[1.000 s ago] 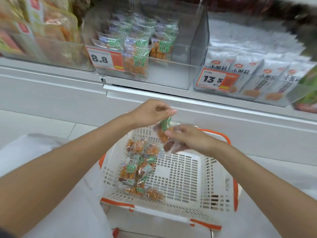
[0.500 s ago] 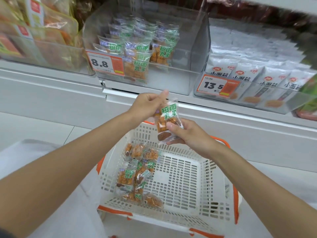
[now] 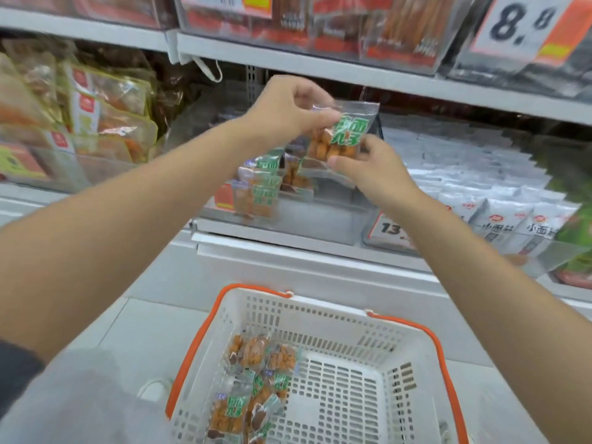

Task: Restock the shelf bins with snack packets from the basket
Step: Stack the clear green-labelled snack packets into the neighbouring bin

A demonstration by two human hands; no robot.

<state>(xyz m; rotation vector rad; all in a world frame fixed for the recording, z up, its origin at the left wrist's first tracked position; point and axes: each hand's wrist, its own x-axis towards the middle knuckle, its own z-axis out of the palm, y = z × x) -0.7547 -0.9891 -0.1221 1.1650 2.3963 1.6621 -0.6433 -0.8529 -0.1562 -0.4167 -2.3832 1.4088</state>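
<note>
One basket (image 3: 320, 315); two hands (image 3: 285, 113) (image 3: 378, 177) (one packet (image 3: 347, 136))

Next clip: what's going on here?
A person is restocking a shop shelf. Both hands hold one snack packet up in front of a clear shelf bin. The left hand pinches its upper part and the right hand pinches its lower edge. The bin has matching packets in it, and it is not yet full. More packets lie in the white basket with orange handles on the floor below.
</note>
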